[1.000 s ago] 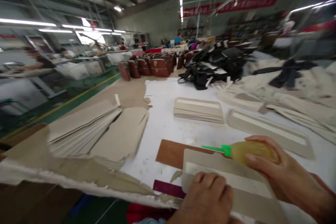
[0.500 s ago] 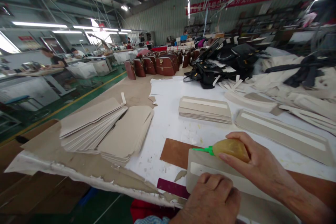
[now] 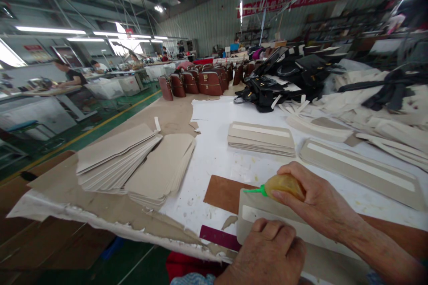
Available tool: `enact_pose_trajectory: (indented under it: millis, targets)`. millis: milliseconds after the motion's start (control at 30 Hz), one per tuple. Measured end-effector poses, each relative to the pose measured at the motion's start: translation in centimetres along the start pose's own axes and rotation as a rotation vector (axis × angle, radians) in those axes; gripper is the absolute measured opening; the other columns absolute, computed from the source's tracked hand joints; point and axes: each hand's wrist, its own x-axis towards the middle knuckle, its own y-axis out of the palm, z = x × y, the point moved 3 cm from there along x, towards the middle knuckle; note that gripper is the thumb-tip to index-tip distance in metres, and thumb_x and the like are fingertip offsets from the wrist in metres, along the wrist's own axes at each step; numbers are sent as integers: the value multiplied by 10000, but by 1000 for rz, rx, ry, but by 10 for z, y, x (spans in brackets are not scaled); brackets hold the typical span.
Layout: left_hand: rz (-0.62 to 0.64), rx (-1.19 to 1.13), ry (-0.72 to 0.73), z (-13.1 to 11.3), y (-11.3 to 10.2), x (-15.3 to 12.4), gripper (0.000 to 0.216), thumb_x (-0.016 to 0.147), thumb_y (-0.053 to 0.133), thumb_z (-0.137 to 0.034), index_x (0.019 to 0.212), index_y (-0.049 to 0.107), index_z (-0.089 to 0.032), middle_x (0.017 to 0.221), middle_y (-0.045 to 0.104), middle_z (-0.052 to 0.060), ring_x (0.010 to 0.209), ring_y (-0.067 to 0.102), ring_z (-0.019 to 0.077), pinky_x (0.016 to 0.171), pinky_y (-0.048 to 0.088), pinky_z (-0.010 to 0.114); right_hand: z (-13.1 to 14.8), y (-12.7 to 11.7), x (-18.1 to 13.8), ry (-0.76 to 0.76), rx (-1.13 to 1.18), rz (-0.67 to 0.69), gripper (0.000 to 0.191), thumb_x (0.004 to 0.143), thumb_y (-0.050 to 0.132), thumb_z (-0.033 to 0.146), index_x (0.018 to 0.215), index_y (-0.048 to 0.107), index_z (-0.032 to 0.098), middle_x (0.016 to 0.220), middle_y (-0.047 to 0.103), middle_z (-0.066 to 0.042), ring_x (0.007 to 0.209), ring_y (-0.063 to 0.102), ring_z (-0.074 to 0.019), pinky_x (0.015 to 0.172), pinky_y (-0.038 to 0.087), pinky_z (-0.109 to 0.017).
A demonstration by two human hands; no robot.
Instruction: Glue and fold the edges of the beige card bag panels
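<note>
While the left hand [image 3: 267, 251] lay clenched on the grey panel [image 3: 254, 211] at the near edge of the surface [image 3: 214, 151], the right hand [image 3: 317, 200] gripped a yellow bottle [image 3: 284, 185], its green nozzle [image 3: 254, 190] over the panel. Farther away lay a panel stack [image 3: 261, 138].

A small squeezable bottle of amber-yellow glue with a thin green nozzle [image 3: 280, 185] lies almost level, tip pointing left, just over the far left corner of a flat beige cut panel with a pale strip along it [image 3: 254, 212]. The panel rests on a brown board [image 3: 221, 193] at the white table's near edge.
</note>
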Motion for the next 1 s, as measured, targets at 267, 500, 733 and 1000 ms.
enact_pose_trajectory:
  millis: [267, 500, 733, 1000]
  targets:
    - [61, -23, 5, -1, -6, 1, 433, 1073, 596, -567, 1202, 630, -156, 1293, 681, 72, 1213, 616, 257, 1012, 490, 401, 19, -5, 11, -193, -41, 43, 169, 944, 627, 441, 943, 638, 272, 870, 696, -20, 739, 647, -231, 661, 483, -363]
    - [53, 2, 1, -2, -13, 1, 525, 1099, 504, -659, 1207, 619, -158, 1256, 677, 54, 1174, 619, 241, 990, 482, 393, 28, -7, 17, -227, -89, 65, 196, 946, 578, 436, 904, 633, 252, 871, 677, -41, 723, 630, -233, 626, 458, -354]
    - [90, -29, -18, -2, -16, 1, 510, 1070, 594, -651, 1211, 628, -162, 1267, 685, 64, 1190, 623, 255, 1016, 488, 410, 31, -7, 21, -265, -113, 50, 158, 924, 595, 402, 918, 639, 251, 878, 675, -32, 722, 624, -217, 631, 454, -329]
    - [99, -49, -26, -2, -18, 2, 490, 1069, 591, -624, 1209, 634, -157, 1217, 675, 66, 1168, 626, 261, 1006, 502, 412, 36, -9, 24, -262, -142, 73, 145, 919, 577, 395, 891, 614, 257, 850, 660, -24, 702, 600, -208, 614, 426, -316]
